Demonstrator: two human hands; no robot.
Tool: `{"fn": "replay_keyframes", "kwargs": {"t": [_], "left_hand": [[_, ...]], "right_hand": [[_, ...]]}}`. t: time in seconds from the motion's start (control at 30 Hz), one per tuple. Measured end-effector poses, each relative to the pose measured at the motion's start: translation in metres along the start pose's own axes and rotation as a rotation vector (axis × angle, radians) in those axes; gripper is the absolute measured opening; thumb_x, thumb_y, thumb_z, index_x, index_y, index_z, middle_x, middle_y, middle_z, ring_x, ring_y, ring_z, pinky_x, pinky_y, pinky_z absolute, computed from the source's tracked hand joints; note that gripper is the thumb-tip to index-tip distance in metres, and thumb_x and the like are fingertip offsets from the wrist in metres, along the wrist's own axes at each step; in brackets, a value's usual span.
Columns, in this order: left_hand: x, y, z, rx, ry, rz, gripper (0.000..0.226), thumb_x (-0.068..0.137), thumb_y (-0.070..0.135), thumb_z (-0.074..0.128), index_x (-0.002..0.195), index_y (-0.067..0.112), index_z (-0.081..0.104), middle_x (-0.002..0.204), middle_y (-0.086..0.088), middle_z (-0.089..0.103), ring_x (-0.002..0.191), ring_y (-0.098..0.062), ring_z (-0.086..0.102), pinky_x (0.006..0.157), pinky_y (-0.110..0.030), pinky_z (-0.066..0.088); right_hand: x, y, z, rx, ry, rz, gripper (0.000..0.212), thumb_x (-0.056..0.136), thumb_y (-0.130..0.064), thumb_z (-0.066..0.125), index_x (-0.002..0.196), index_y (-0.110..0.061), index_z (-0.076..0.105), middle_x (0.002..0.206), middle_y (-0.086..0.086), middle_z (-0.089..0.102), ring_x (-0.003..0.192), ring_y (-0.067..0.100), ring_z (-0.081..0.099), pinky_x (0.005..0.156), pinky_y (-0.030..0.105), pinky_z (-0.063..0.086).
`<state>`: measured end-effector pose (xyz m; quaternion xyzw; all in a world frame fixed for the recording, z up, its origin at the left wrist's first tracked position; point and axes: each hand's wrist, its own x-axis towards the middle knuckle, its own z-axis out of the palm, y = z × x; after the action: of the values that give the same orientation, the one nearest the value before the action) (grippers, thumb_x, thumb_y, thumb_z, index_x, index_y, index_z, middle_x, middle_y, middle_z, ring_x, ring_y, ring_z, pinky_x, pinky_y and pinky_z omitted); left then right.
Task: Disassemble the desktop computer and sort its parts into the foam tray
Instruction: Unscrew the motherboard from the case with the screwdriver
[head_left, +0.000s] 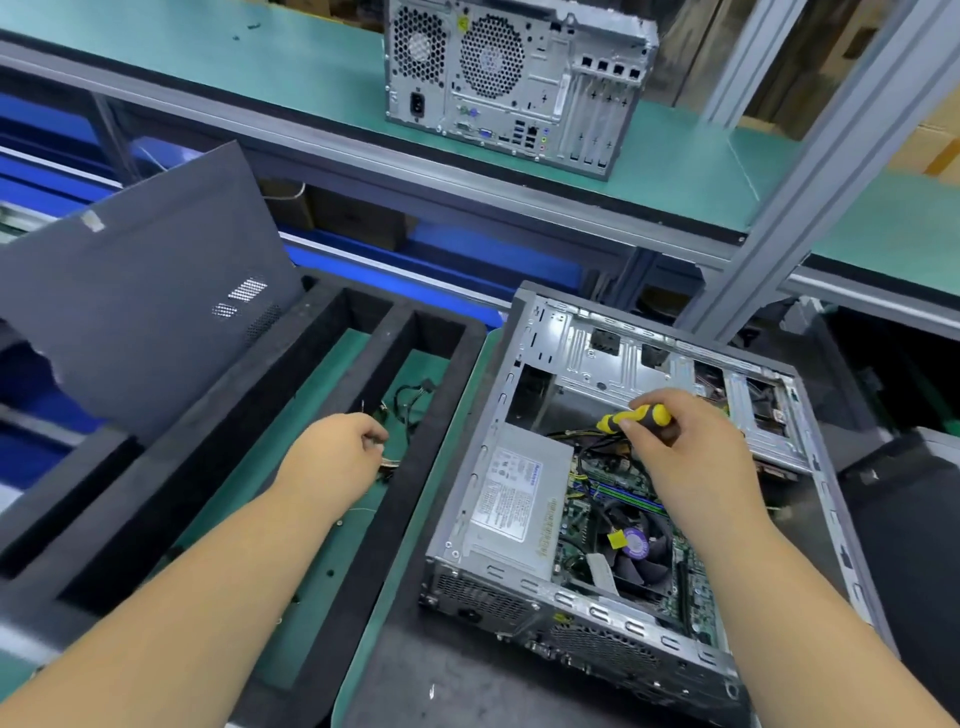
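Observation:
An open desktop case (524, 332) lies on its side at the right, showing the silver power supply (514, 499), the motherboard and a CPU fan (636, 545). My right hand (685, 447) grips a yellow and black screwdriver (634, 418) above the inside of the case. The black foam tray (171, 467) lies to the left with long slots. My left hand (337, 452) hovers over the rightmost slot and pinches a small cable with a connector (387, 465). Loose black cables (410, 400) lie further back in that slot.
The dark case side panel (145, 312) leans over the tray's far left. A second, closed computer tower (514, 83) stands on the green upper shelf. A grey aluminium post (810, 208) rises behind the open case. Black items sit at the right edge.

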<state>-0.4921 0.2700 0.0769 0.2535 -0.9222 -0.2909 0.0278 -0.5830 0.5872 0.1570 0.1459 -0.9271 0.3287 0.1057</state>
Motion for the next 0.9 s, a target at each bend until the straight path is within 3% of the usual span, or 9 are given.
{"fn": "replay_keyframes", "kwargs": {"t": [0.13,0.3,0.47,0.63,0.77,0.9], "left_hand": [[0.002,0.003,-0.006,-0.062,0.023,-0.002,0.025,0.091,0.018,0.050,0.102,0.030,0.070,0.098,0.007,0.067,0.079,-0.011,0.060,0.070,-0.028,0.051],[0.003,0.037,-0.022,-0.262,0.095,0.117,0.021,0.089,0.020,0.057,0.091,0.036,0.070,0.082,0.014,0.064,0.070,0.000,0.057,0.063,-0.020,0.045],[-0.010,0.091,-0.032,-0.367,0.133,0.456,0.019,0.088,0.022,0.058,0.088,0.039,0.066,0.088,0.020,0.060,0.083,0.001,0.057,0.070,-0.007,0.043],[-0.009,0.135,-0.016,-0.229,-0.092,0.710,0.018,0.090,0.019,0.060,0.099,0.033,0.067,0.096,0.020,0.058,0.093,0.004,0.053,0.082,-0.006,0.038],[0.001,0.156,-0.003,0.059,-0.297,0.792,0.029,0.096,0.023,0.051,0.121,0.027,0.064,0.118,0.010,0.060,0.112,-0.009,0.052,0.100,-0.030,0.041],[0.012,0.175,0.004,0.427,-0.485,0.785,0.032,0.100,0.029,0.036,0.118,0.020,0.061,0.116,0.000,0.058,0.108,-0.020,0.053,0.092,-0.040,0.046]], "right_hand": [[0.003,0.003,0.003,-0.013,-0.008,0.027,0.009,0.086,-0.031,0.069,0.088,-0.035,0.062,0.081,-0.015,0.059,0.074,0.008,0.059,0.061,0.027,0.045],[0.006,0.009,0.005,-0.082,-0.009,0.030,0.008,0.087,-0.033,0.068,0.093,-0.031,0.063,0.082,-0.009,0.060,0.076,0.014,0.058,0.064,0.032,0.047],[0.008,0.017,0.006,-0.293,-0.032,-0.059,0.011,0.087,-0.035,0.068,0.090,-0.026,0.062,0.068,-0.011,0.053,0.065,0.018,0.050,0.051,0.028,0.035],[0.016,0.020,0.010,-0.345,-0.107,-0.099,0.015,0.088,-0.038,0.066,0.095,-0.025,0.063,0.075,-0.006,0.057,0.069,0.019,0.051,0.054,0.028,0.033],[0.013,0.023,0.016,-0.349,-0.132,-0.112,0.019,0.087,-0.040,0.066,0.099,-0.025,0.065,0.079,-0.005,0.060,0.074,0.022,0.055,0.057,0.029,0.037],[0.011,0.030,0.018,-0.336,-0.167,-0.104,0.021,0.088,-0.040,0.064,0.106,-0.027,0.065,0.093,-0.002,0.067,0.086,0.023,0.060,0.067,0.032,0.048]]}}
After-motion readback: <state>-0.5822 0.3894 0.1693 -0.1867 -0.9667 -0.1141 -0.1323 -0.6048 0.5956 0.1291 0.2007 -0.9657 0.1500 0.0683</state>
